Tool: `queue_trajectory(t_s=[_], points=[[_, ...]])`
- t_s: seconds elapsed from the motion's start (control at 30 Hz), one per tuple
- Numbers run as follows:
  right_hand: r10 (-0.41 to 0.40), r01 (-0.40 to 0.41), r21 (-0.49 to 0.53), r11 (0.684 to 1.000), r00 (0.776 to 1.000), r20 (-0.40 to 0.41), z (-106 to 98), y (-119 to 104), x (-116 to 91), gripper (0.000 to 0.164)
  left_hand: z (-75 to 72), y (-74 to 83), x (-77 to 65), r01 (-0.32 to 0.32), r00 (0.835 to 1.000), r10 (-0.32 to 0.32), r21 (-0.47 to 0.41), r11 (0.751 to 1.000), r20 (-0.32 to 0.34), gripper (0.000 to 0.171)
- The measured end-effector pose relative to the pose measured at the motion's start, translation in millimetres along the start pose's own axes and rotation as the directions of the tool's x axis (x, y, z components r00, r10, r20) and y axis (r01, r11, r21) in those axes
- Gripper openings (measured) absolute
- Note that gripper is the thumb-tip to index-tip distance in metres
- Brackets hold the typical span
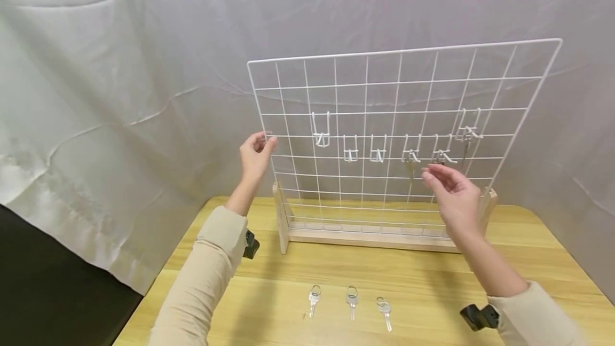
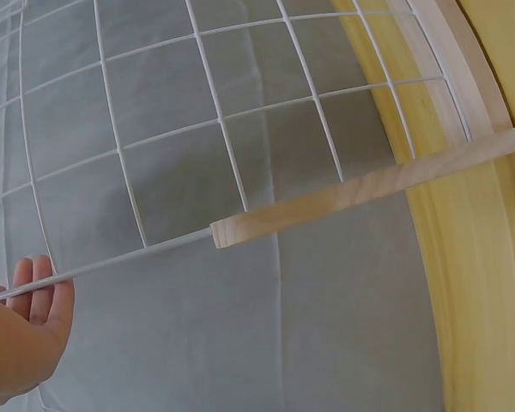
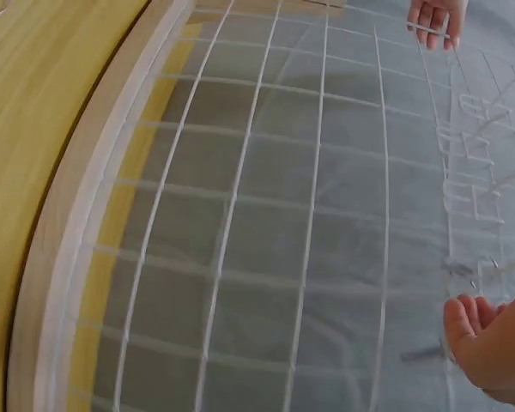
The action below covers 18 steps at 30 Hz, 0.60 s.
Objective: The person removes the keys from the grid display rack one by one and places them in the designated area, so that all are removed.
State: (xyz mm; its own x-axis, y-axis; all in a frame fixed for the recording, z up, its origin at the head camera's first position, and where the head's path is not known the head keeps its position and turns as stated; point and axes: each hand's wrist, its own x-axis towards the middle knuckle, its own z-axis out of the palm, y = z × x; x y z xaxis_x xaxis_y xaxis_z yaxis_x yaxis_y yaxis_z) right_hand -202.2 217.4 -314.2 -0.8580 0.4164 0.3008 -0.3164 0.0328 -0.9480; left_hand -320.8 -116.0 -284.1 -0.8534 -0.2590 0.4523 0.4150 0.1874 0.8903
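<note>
My left hand grips the left edge of an upright white wire grid panel, fingers round the edge wire. My right hand is up at the right part of the panel, thumb and forefinger close together just below a white hook. In the right wrist view, a key shows beside its curled fingers; whether they pinch it I cannot tell. One key hangs from the hook to the left. Another key hangs from the higher hook at right.
Three keys with rings, a left key, a middle key and a right key, lie on the wooden table. A wooden stand supports the panel. More white hooks hang left of centre. Grey cloth surrounds the table.
</note>
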Motion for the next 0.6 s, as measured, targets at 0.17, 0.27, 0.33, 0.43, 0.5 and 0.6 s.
queue_trajectory(t_s=[0.17,0.27,0.33,0.43,0.5,0.6], points=[[0.119,-0.119,-0.006,0.993,0.993,-0.018,18.4,9.3,3.3,0.021,1.2,0.5,0.6,0.011,1.0,-0.011,0.017,1.0,-0.006,0.023],[0.138,-0.14,-0.039,0.989,0.989,-0.048,26.5,11.6,4.6,0.026,2.4,1.0,1.9,0.023,1.0,-0.022,0.033,0.999,-0.019,0.023],[0.137,-0.139,-0.024,0.99,0.988,-0.067,31.0,11.7,6.2,0.024,2.7,1.3,2.9,0.02,1.0,-0.019,0.037,0.999,-0.025,0.022],[0.146,-0.144,0.034,0.989,0.987,-0.067,35.0,10.7,9.2,0.023,2.2,2.3,3.3,0.01,1.0,-0.009,0.045,0.999,-0.029,0.022],[0.166,-0.159,0.099,0.982,0.984,-0.063,37.1,8.9,11.1,0.015,1.4,3.1,3.0,0.007,1.0,-0.006,0.046,0.999,-0.023,0.021],[0.213,-0.203,0.2,0.958,0.976,-0.03,38.4,5.6,13.9,0.005,0.1,4.0,2.7,0.008,1.0,-0.007,0.05,0.999,-0.015,0.021]])
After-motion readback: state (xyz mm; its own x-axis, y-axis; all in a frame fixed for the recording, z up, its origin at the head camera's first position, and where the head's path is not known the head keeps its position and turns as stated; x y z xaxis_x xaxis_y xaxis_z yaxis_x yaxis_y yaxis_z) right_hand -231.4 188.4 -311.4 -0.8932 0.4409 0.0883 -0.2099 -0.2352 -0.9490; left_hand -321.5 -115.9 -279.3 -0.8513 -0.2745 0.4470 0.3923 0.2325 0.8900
